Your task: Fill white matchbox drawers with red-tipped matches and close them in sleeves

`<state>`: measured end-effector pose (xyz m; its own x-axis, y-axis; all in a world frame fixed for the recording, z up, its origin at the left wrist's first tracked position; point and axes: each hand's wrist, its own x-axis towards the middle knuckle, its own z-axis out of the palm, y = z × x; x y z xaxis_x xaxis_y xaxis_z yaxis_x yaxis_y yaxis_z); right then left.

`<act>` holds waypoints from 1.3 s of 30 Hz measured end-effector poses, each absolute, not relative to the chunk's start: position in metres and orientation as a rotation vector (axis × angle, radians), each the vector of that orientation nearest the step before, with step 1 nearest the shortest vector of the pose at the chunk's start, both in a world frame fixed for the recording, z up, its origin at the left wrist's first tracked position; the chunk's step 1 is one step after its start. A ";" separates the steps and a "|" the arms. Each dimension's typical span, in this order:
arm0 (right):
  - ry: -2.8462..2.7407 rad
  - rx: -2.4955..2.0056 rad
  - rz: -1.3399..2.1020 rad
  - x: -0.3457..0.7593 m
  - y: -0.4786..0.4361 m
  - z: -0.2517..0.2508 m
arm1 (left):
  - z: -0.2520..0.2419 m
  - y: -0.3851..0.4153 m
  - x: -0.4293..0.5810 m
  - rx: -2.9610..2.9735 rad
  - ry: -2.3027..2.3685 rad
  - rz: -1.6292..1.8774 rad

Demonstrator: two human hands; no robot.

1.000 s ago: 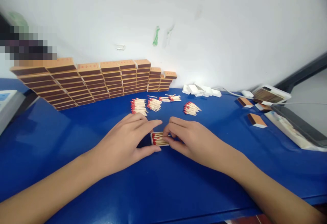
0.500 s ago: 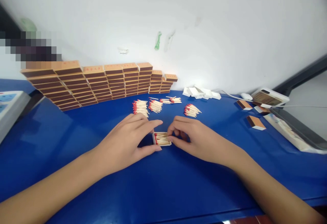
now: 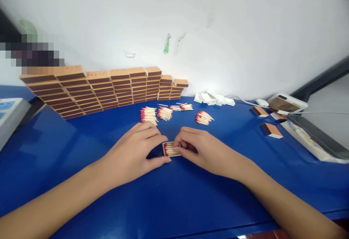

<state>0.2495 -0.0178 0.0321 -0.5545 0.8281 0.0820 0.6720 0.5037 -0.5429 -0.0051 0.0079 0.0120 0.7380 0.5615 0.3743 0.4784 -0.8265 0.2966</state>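
A small white matchbox tray (image 3: pixel 169 149) filled with red-tipped matches lies on the blue table (image 3: pixel 174 195) between my hands. My left hand (image 3: pixel 136 153) curls around its left end, thumb and forefinger pinching its sides. My right hand (image 3: pixel 200 150) covers the tray's right end, fingers bent and pressing on the matches. Several loose piles of matches (image 3: pixel 163 112) lie just beyond my hands, with another pile (image 3: pixel 204 117) to the right.
A long stack of orange-brown matchboxes (image 3: pixel 103 88) lines the wall at the back left. Empty white trays (image 3: pixel 215 98) sit at back centre. Loose matchbox sleeves (image 3: pixel 271 130), a phone (image 3: pixel 286 103) and a flat device (image 3: pixel 316 137) lie at the right. A white box (image 3: pixel 9 117) is at left.
My right hand has slid left over the tray's right end, covering more of the matches. My left hand has stayed around the left end.
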 end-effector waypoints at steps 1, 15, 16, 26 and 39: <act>-2.411 -1.253 0.629 0.252 -0.017 0.034 | 0.012 0.008 -0.005 2.756 0.834 0.666; -2.327 -1.673 0.147 0.344 0.026 0.027 | 0.015 0.008 -0.012 2.752 0.912 0.620; -2.325 -1.679 0.160 0.344 0.027 0.026 | 0.015 0.008 -0.012 2.757 0.909 0.621; -2.291 -1.678 0.323 0.338 0.023 0.024 | 0.018 0.008 -0.012 2.732 0.919 0.628; -2.343 -1.572 0.396 0.328 0.018 0.028 | 0.020 0.008 -0.011 2.729 0.910 0.592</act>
